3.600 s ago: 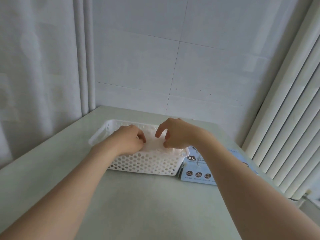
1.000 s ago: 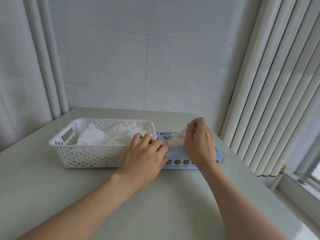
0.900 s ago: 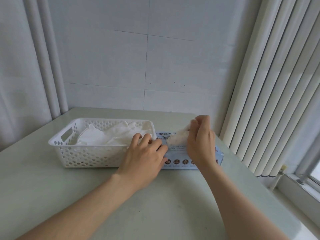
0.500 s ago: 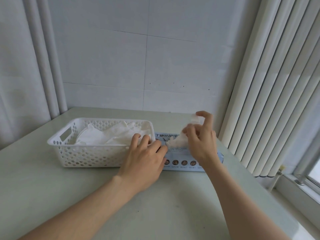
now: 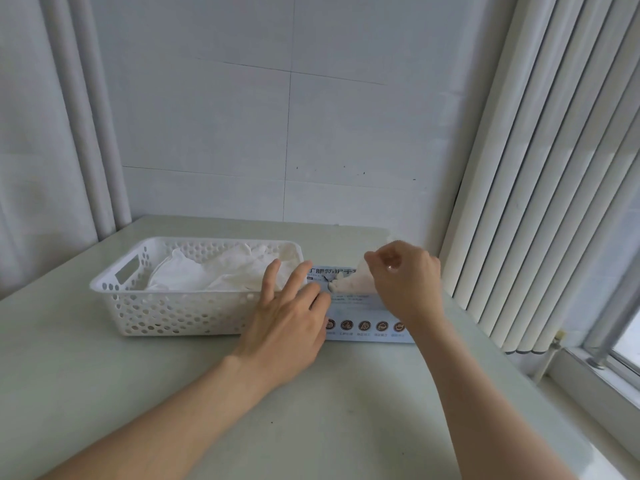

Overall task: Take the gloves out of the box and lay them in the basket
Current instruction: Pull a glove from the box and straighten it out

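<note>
Box (image 5: 363, 317) half behind both hands

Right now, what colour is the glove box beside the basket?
Light blue, with a row of dark round icons along its front: the flat cardboard glove box. Only the head view shows it.

Basket (image 5: 180, 311), frame centre-left: white plastic, perforated walls, slight sheen. Gloves (image 5: 221, 277) inside: thin, whitish, crumpled, matt. Glove (image 5: 353, 284) pinched in right hand (image 5: 405, 277): same thin, translucent film. Box (image 5: 363, 323), centre-right: pale blue printed cardboard, smooth. Surface (image 5: 311, 410): pale green, smooth, faintly glossy. Wall (image 5: 277, 116), upper frame: smooth white tiles.
</note>
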A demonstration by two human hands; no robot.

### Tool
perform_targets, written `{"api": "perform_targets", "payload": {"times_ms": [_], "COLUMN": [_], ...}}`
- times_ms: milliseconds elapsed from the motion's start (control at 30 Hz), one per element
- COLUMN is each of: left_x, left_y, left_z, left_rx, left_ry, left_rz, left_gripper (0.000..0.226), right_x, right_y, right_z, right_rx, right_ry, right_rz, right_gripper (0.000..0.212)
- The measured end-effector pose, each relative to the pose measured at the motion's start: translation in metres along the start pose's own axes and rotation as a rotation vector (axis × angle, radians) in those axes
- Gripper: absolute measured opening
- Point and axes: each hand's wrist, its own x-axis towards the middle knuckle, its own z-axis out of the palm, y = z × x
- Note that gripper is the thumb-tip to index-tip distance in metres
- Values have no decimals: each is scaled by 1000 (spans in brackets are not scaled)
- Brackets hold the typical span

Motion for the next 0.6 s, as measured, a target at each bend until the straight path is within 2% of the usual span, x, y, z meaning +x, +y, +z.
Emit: {"api": "perform_targets", "payload": {"times_ms": [33, 133, 167, 200, 233, 267, 300, 333, 400, 500, 600], "left_x": [0, 0, 1, 2, 4, 6, 8, 11, 16, 26, 33], "left_y": [0, 0, 0, 0, 0, 2, 3, 5, 11, 26, 42], "left_z": [0, 1, 0, 0, 0, -1, -2, -3, -4, 0, 10], "left_rx": [4, 12, 16, 21, 26, 27, 27, 27, 16, -41, -97], "left_ry": [-3, -7, -8, -7, -5, 0, 6, 10, 14, -14, -53], "left_rz": [3, 5, 8, 13, 17, 18, 18, 21, 44, 88, 79], "left_gripper": [21, 21, 23, 25, 28, 31, 35, 39, 51, 66, 70], "right_x": [0, -4, -4, -3, -3, -3, -1, -1, -1, -4, -5], "right_y": [-1, 1, 1, 2, 3, 2, 4, 4, 4, -2, -7], "right_z": [-1, -4, -3, -1, 1, 2, 5, 6, 8, 4, 2], "right_rx": [54, 113, 91, 46, 14, -14, -19, -3, 43, 147, 243], "right_ry": [36, -23, -57, -67, -66, -61, -43, -20, 18, 82, 180], "right_rz": [55, 212, 254, 271, 269, 271, 249, 216, 155, 98, 42], "right_gripper": [9, 45, 50, 40, 18, 15, 26, 27, 13, 7, 5]}}
